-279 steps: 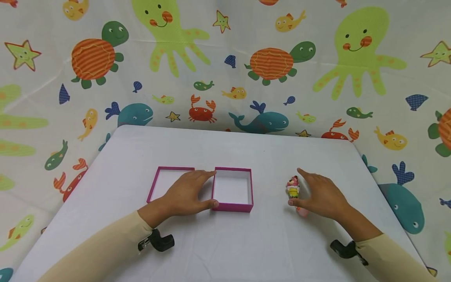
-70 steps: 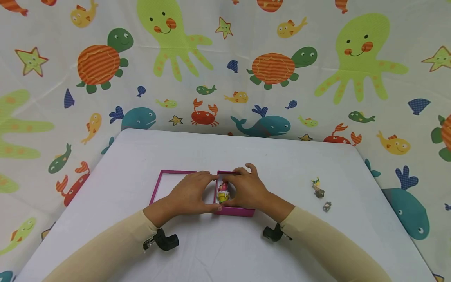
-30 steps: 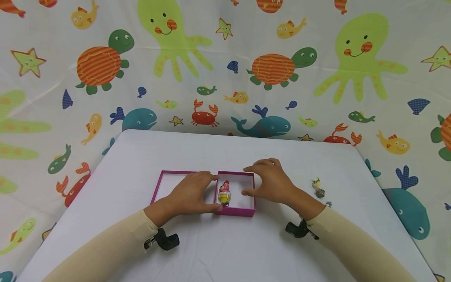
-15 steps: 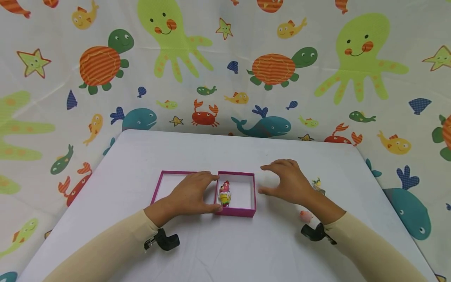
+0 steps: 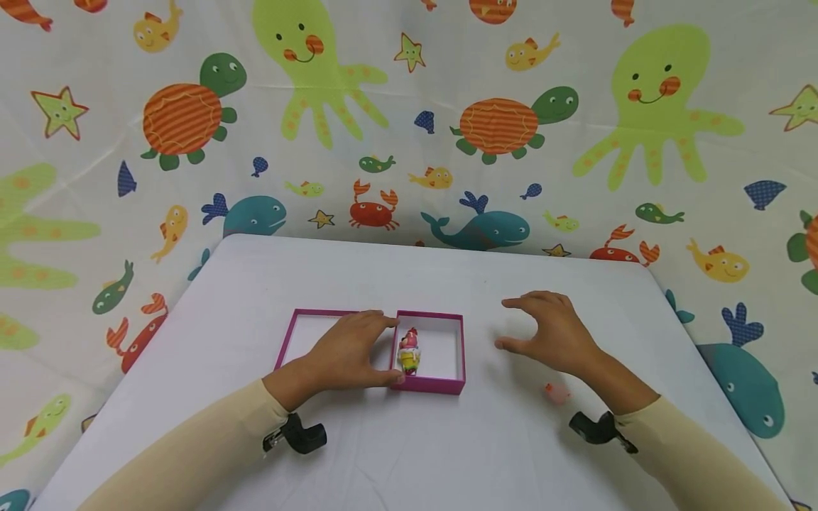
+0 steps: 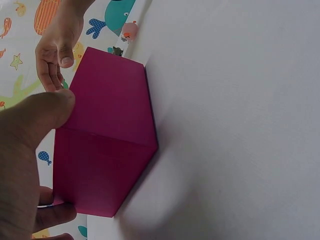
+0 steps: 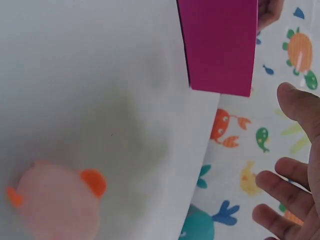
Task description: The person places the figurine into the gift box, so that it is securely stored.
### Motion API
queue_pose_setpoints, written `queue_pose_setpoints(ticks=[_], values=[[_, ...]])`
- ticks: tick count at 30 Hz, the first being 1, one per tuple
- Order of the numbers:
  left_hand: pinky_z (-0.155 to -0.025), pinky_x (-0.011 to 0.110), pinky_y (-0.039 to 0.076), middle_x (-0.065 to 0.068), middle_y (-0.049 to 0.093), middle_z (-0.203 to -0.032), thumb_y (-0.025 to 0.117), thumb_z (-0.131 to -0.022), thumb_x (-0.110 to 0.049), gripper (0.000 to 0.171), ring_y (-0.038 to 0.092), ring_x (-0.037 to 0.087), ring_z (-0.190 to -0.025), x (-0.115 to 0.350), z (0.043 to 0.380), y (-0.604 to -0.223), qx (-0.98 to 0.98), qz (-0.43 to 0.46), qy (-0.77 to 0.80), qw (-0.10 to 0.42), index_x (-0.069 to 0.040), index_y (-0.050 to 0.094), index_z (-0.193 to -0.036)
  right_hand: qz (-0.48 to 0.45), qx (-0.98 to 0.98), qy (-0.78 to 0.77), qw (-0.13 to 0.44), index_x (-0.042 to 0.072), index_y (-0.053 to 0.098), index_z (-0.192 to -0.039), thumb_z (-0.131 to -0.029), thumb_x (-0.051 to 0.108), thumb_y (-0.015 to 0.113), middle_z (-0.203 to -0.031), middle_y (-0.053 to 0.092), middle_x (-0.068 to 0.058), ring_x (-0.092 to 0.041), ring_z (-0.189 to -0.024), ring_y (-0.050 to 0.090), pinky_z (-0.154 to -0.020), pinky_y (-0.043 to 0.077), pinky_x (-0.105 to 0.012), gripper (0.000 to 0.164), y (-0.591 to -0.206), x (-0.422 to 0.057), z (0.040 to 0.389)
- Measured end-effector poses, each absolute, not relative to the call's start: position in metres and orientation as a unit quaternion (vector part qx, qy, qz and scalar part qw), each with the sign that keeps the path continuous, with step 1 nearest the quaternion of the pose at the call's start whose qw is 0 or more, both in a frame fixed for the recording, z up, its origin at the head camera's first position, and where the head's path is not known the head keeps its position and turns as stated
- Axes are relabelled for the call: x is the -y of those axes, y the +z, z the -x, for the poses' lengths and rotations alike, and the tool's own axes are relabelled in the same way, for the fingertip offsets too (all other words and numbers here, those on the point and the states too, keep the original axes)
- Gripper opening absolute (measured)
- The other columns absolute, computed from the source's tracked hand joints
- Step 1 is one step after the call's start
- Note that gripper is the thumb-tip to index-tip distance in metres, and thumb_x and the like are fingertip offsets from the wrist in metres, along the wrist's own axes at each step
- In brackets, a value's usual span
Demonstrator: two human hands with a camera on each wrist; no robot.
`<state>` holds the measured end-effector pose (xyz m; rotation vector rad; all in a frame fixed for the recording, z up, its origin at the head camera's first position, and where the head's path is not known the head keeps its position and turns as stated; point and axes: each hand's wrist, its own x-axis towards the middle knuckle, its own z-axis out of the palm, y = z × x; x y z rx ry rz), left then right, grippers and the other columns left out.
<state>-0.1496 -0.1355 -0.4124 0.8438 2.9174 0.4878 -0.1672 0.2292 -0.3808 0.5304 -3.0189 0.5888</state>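
Note:
My left hand [image 5: 351, 351] holds the open magenta box [image 5: 429, 385] at its left side, thumb at the near corner and fingers at the far one. In the left wrist view the thumb lies over the rim of the box [image 6: 107, 100]. Inside the box, along the left wall, lies a small figurine [image 5: 409, 353] with a pink head and yellow-green lower body. My right hand [image 5: 556, 333] hovers over the table right of the box, fingers spread, holding nothing. Just below it rests a round pink toy [image 5: 557, 393] with orange parts, large in the right wrist view.
A second magenta-edged tray [image 5: 289, 337] lies to the left, partly behind my left hand. The small figures at the table's right are hidden by my right hand in the head view. A sea-animal cloth [image 5: 409, 121] hangs behind the white table [image 5: 383, 454].
The figurine has gone from the table's right side into the box, where my right hand released it. That hand has since drawn back rightward, uncovering the pink toy. My left hand stays put.

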Motion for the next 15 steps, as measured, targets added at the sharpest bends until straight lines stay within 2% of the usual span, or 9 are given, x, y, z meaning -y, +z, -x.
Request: queue_pose_setpoints(ticks=[5, 12, 15], values=[[-0.114, 0.056, 0.037, 0.004, 0.057, -0.145, 0.080, -0.074, -0.066, 0.093, 0.044, 0.029, -0.141, 0.135, 0.150, -0.411, -0.948, -0.273, 0.161, 0.038, -0.016, 0.054, -0.148, -0.154, 0.969, 0.195, 0.009, 0.014, 0.067, -0.136, -0.076, 0.049, 0.090, -0.130, 0.066, -0.013, -0.041, -0.132, 0.044, -0.107, 0.034, -0.068, 0.074, -0.379, -0.243, 0.166], [-0.114, 0.055, 0.037, 0.003, 0.057, -0.146, 0.080, -0.074, -0.067, 0.093, 0.044, 0.028, -0.141, 0.135, 0.151, -0.410, -0.948, -0.270, 0.162, 0.045, -0.016, 0.054, -0.148, -0.137, 0.970, 0.201, 0.013, 0.012, 0.065, -0.138, -0.077, 0.061, 0.084, -0.133, 0.065, -0.015, -0.043, -0.133, 0.043, -0.104, 0.037, -0.069, 0.080, -0.381, -0.263, 0.165], [-0.114, 0.055, 0.036, 0.003, 0.057, -0.145, 0.080, -0.074, -0.066, 0.093, 0.044, 0.028, -0.141, 0.135, 0.151, -0.409, -0.948, -0.271, 0.162, 0.045, -0.016, 0.054, -0.148, -0.135, 0.969, 0.204, 0.024, 0.011, 0.065, -0.137, -0.078, 0.058, 0.085, -0.132, 0.065, -0.017, -0.044, -0.132, 0.043, -0.105, 0.035, -0.069, 0.079, -0.381, -0.271, 0.164]])
